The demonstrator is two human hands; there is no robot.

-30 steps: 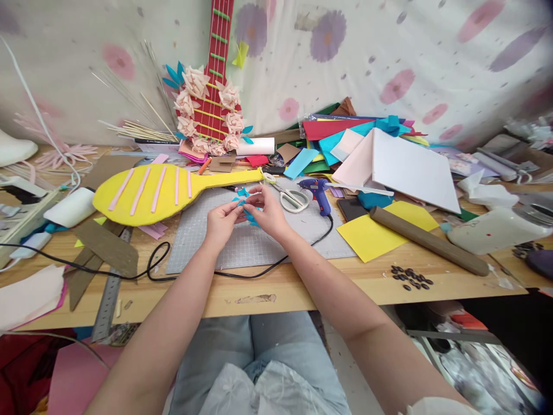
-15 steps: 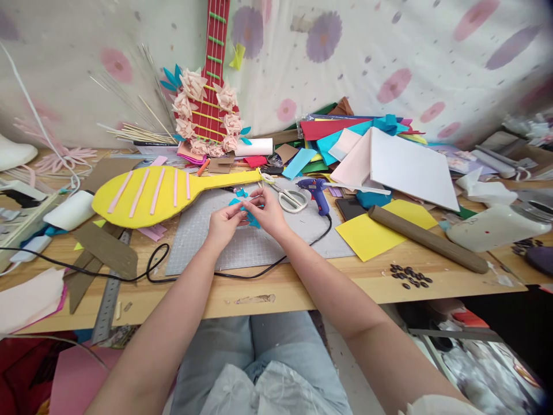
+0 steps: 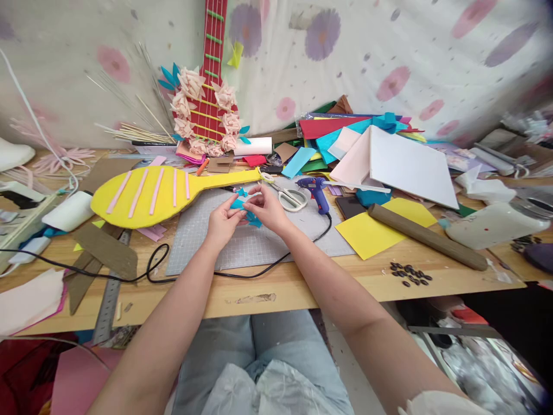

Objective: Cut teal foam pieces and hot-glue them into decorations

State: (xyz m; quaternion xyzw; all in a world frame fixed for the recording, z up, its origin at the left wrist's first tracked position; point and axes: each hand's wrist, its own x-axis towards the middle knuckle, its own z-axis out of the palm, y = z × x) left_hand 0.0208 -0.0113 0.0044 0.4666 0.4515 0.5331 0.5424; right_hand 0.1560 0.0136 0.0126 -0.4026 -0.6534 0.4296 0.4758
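My left hand (image 3: 223, 222) is closed in a pinch on a small blue paper piece (image 3: 237, 204), over the grey cutting mat (image 3: 194, 245). My right hand (image 3: 268, 208) meets it from the other side, thumb and fingertips closed on the same piece. More blue scraps (image 3: 254, 220) show on the mat below and behind my fingers, partly covered by them. White-handled scissors (image 3: 294, 199) lie just past my right hand, and a blue glue gun (image 3: 317, 193) is to their right. The yellow lute-shaped cutout (image 3: 142, 196) with pink strips rests to the left of my hands.
A red guitar-like model (image 3: 207, 109) with paper roses leans at the back. A black cord (image 3: 242, 275) crosses the front of the mat. Yellow sheet (image 3: 367, 236), brown roll (image 3: 427, 237) and dark beads (image 3: 410, 274) lie right; a metal ruler (image 3: 108, 300) lies left.
My fingers have shifted slightly around the blue piece, and more of it shows at my left fingertips. The view has tilted a little; the other things on the table stay put.
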